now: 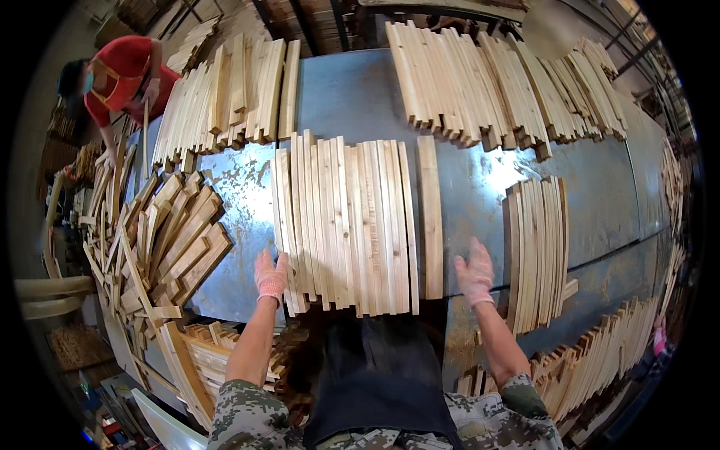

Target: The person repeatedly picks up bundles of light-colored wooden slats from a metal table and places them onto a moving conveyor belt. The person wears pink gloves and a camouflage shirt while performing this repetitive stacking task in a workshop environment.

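A row of pale wooden strips [349,225] lies side by side on the metal table in front of me. At the row's near left edge is my left hand [271,276], in a thin pale glove, open with its fingers pointing away from me. Whether it touches the outermost strip I cannot tell. One single strip [430,217] lies a little apart from the row's right side. To the right of that strip, my gloved right hand [475,271] is open over the metal, holding nothing. A smaller row of strips [538,255] lies just beyond it.
Loose strips [176,232] are heaped in a jumble at the left. Further rows of strips stand at the far left [259,90], far right [450,82] and near right [600,360]. A person in red [124,75] works at the table's far left corner.
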Motion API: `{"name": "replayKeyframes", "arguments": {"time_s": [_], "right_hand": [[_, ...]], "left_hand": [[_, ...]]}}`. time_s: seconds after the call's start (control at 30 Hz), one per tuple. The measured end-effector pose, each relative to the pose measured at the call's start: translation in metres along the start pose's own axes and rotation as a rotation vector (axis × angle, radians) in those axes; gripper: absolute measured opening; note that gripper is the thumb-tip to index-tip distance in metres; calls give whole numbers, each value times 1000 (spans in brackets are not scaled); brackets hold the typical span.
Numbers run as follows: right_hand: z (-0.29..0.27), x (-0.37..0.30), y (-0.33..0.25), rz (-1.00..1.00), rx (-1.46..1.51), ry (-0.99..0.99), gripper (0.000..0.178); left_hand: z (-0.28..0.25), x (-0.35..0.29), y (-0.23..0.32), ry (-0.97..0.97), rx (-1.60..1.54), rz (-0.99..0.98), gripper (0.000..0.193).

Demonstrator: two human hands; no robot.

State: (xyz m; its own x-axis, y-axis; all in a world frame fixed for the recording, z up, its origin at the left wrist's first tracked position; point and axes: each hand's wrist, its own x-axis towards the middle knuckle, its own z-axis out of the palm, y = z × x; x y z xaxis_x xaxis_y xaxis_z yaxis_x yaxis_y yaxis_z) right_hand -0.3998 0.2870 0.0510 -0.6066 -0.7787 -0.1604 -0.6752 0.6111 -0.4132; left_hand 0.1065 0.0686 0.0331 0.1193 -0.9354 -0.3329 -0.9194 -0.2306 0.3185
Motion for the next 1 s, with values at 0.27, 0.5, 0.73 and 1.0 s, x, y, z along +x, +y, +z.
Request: {"name": "replayKeyframes", "arguments": {"time_s": [0.27,0.5,0.73,1.0], "right_hand": [[112,27,-103,182,631,96,64],[66,72,-99,57,368,48,69],[130,89,-89,-183,512,31,72],[83,72,-87,97,1003,-181,89]], "left_hand": [[14,50,11,-109,82,91,83],[-3,66,16,-112,54,174,87],[28,78,17,-92,62,143,93],[26,34,55,-206,-566,39,87]]}}
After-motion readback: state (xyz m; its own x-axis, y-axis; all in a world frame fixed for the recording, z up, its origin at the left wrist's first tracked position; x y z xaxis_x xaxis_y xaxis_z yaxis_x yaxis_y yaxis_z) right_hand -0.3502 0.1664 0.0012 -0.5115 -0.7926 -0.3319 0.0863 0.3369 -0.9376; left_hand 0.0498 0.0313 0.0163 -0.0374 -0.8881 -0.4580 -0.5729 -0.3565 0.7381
